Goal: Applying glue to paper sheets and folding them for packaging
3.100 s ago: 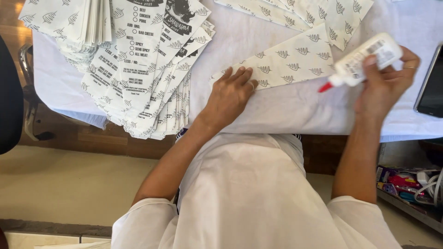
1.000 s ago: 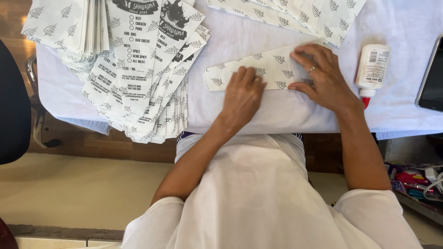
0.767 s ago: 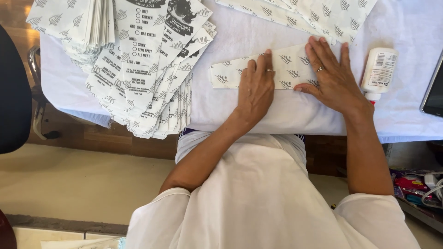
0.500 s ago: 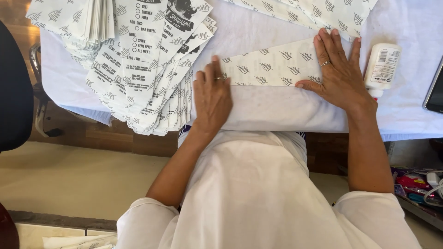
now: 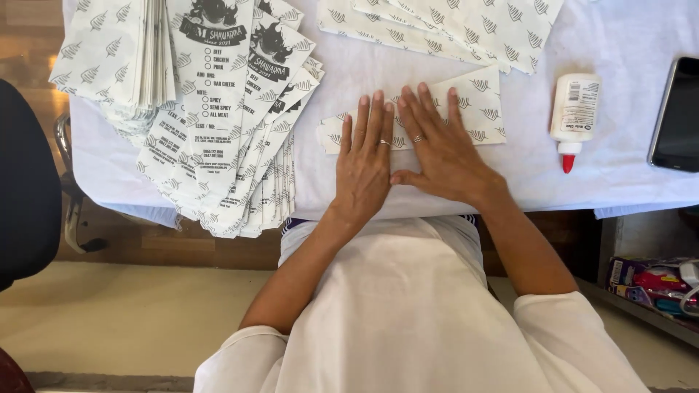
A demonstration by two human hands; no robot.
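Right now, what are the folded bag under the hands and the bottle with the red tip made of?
The bag looks like thin matte paper: it lies flat with sharp creases. The bottle seems to be smooth white plastic with a red plastic tip.

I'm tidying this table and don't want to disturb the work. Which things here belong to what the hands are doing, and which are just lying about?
In use: left hand and right hand, both pressed flat on the folded patterned paper sheet; glue bottle lying beside it; fanned pile of printed paper bags; stack of sheets.

Lying about: phone at the table's right edge; coloured items on the low shelf.
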